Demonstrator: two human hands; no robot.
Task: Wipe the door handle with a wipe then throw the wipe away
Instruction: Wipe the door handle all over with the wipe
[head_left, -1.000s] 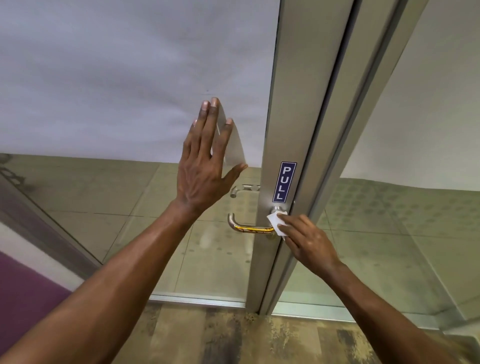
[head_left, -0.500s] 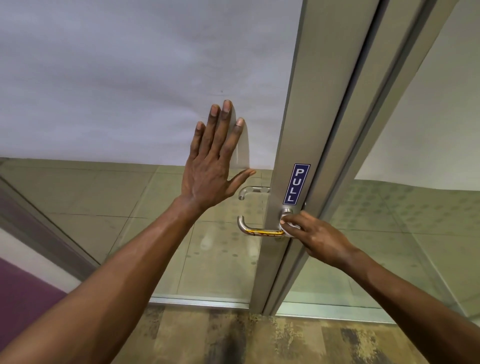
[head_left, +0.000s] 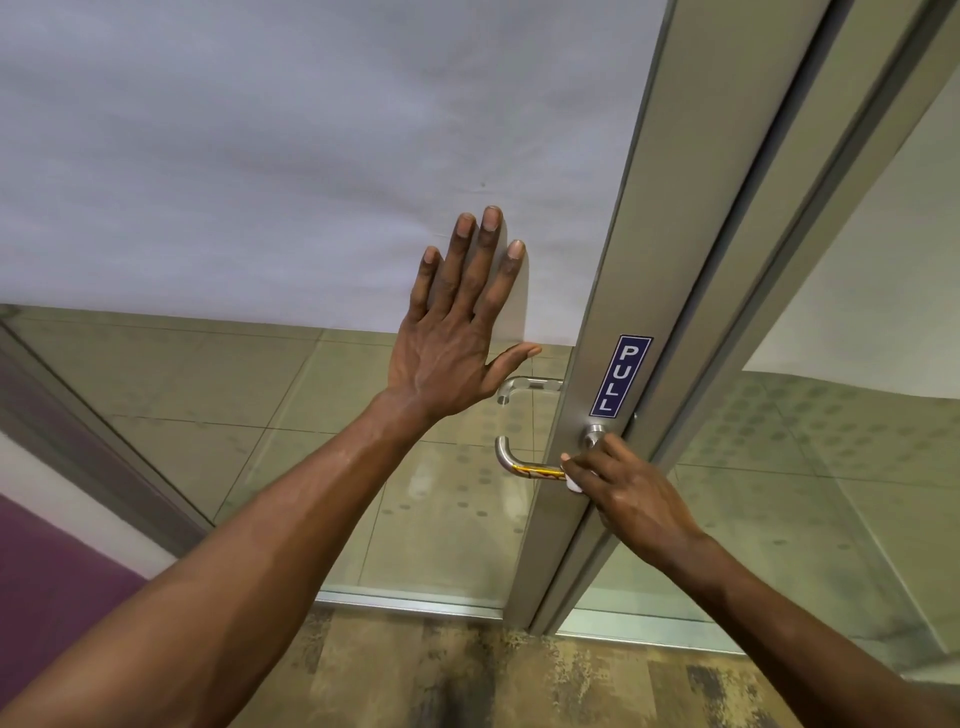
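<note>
A person's two bare arms reach toward a glass door with a metal frame. The left hand (head_left: 457, 332) lies flat against the glass panel (head_left: 260, 415), fingers straight and slightly spread, thumb angled out to the right, holding nothing. The upper part of the glass is covered by a frosted white film (head_left: 260, 156); the hand straddles its lower edge. Through the clear glass just below the thumb, a second handle (head_left: 524, 387) on the far side of the door is visible.

The right hand (head_left: 628, 499) is curled around the inner end of the silver door handle (head_left: 519, 465), close to the frame. Its fingers are closed over a white wipe (head_left: 571, 480), pressing it against the lever; only a small edge of the wipe shows beneath the fingers. The free end of the handle curves up to the left, uncovered.

Just above the handle's round base, a blue vertical sign reading PULL (head_left: 619, 375) is fixed to the metal door frame (head_left: 623, 234). A second glass panel (head_left: 831, 493) stands to the right of the frame. Beyond the glass lies a pale tiled floor; beneath the arms, the near floor (head_left: 467, 675) is mottled brown and grey.
</note>
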